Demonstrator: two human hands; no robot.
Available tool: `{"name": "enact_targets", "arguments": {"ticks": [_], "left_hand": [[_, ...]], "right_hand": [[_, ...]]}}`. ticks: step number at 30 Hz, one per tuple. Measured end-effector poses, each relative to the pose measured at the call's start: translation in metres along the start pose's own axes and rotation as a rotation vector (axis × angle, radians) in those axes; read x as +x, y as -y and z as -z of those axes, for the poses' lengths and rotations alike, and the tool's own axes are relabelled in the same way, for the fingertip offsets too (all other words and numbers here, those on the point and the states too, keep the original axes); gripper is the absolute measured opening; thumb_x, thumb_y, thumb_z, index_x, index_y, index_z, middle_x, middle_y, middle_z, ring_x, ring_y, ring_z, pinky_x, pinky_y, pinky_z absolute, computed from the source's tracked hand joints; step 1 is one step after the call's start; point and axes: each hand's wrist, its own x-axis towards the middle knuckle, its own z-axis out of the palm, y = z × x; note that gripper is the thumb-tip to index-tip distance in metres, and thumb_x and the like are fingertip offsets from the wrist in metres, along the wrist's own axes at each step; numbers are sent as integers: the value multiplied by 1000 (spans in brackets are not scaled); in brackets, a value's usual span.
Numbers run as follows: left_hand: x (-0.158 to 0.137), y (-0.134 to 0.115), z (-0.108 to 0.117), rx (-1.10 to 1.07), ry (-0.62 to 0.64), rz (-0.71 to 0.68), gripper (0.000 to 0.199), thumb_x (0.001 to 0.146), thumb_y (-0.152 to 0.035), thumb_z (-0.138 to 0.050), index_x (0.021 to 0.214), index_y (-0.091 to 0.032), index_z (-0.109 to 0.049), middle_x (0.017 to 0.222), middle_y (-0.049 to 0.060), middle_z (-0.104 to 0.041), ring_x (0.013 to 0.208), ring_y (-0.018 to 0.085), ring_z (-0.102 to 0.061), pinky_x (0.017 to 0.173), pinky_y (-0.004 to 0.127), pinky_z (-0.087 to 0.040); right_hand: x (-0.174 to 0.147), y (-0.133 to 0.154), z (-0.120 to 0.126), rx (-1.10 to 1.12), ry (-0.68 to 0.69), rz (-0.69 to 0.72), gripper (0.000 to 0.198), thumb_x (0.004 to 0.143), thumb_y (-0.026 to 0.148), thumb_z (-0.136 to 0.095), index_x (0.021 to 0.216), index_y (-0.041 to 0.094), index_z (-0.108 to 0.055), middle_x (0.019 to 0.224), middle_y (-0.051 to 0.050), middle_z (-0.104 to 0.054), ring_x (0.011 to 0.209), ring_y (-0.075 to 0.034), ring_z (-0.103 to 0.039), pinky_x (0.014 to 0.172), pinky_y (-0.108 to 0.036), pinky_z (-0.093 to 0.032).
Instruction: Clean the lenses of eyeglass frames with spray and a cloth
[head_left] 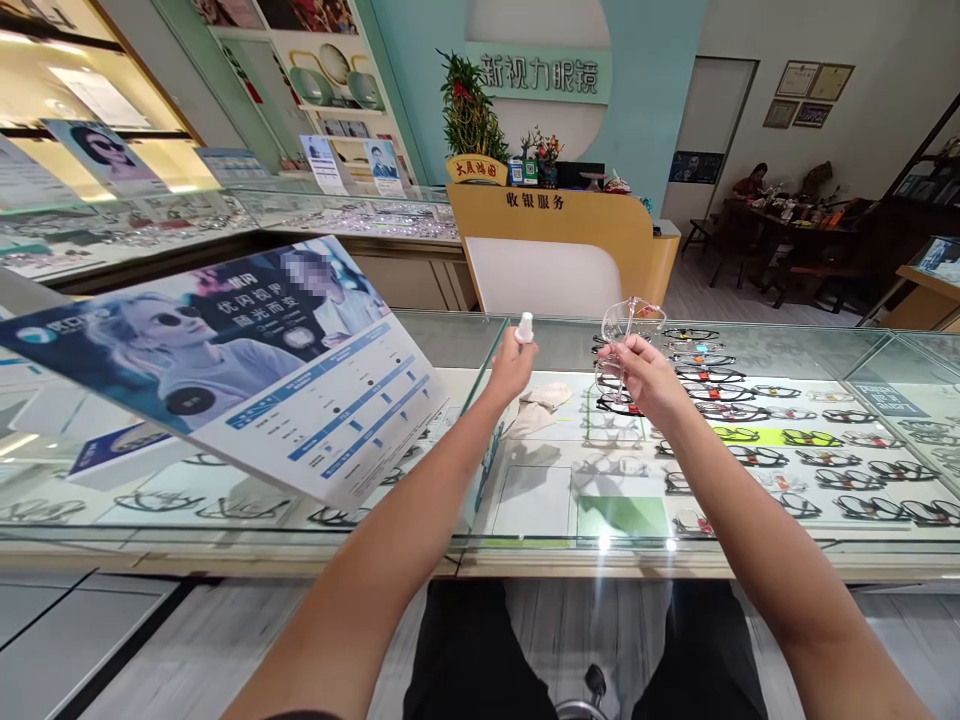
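Left hand point(508, 372) at frame centre gripping a small white bottle point(524, 328), right hand point(643, 381) beside it pinching clear glasses point(628, 330), cloth point(541, 404) on glass counter point(540, 500) below

Head camera looks forward and down, close over the glass counter point(540, 520).

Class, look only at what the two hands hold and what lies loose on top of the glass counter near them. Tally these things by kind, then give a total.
Clear glasses, held up in the right hand: 1
Small white bottle, in the left hand: 1
Beige cloth, lying on the glass counter: 1
Total: 3
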Motion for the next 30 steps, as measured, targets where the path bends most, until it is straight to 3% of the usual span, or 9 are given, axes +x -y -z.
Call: {"name": "enact_targets", "arguments": {"ticks": [7,15,18,20,22,24,26,28,30], "left_hand": [[21,37,7,74,-60,85,11,84,-23,-67,92,-21,-60,93,4,-66,92,22,-62,94,39,-50],[23,49,4,83,-69,114,22,86,-18,-71,106,-17,-61,101,5,-72,92,20,-69,94,41,-55],[19,39,6,109,-159,92,36,81,-20,-74,112,-19,-56,118,11,-68,113,27,-67,103,46,-53],[15,26,12,138,-274,44,46,83,-21,-71,123,-20,-49,142,18,-54,141,31,-52,117,48,-43],[11,10,19,167,-325,-25,43,90,-21,-59,130,-20,-44,154,20,-42,151,30,-38,125,47,-33],[6,-4,26,193,-203,-102,34,92,-20,-51,126,-20,-48,143,16,-52,139,27,-49,120,44,-39],[0,-14,32,224,77,-160,23,87,-21,-55,110,-22,-60,115,8,-66,109,23,-63,101,37,-51],[-5,-18,35,267,392,-181,15,78,-22,-62,92,-22,-67,91,2,-68,85,19,-65,82,31,-54],[-7,-18,36,316,609,-179,14,71,-24,-68,84,-22,-71,88,1,-69,81,19,-65,76,30,-52]], "right_hand": [[1,-1,3,3,-6,-3,57,57,61,-99,75,26,-58,90,0,-75,97,-19,-64,93,-34,-48],[1,-1,2,5,-15,-13,59,55,61,-100,72,25,-56,91,1,-75,94,-18,-63,89,-33,-48],[1,0,1,5,-12,-17,59,56,60,-100,73,25,-55,91,0,-75,94,-18,-64,89,-33,-48],[0,1,1,1,-7,-15,58,58,60,-99,74,25,-55,92,0,-75,94,-19,-64,88,-33,-47],[0,3,1,-1,-7,-10,58,60,60,-98,75,25,-55,93,0,-75,94,-19,-64,86,-34,-47],[-1,5,1,-1,-12,-10,58,59,60,-98,76,25,-54,94,0,-75,93,-19,-64,86,-34,-47],[-1,7,1,-1,-18,-9,60,57,61,-99,76,25,-54,94,0,-75,93,-19,-64,86,-34,-48],[-1,7,1,-4,-22,-9,61,56,62,-99,76,25,-54,94,0,-75,92,-19,-64,86,-33,-48],[-1,7,1,-12,-16,-8,61,57,62,-98,76,25,-54,94,0,-75,91,-18,-64,85,-33,-48]]}}
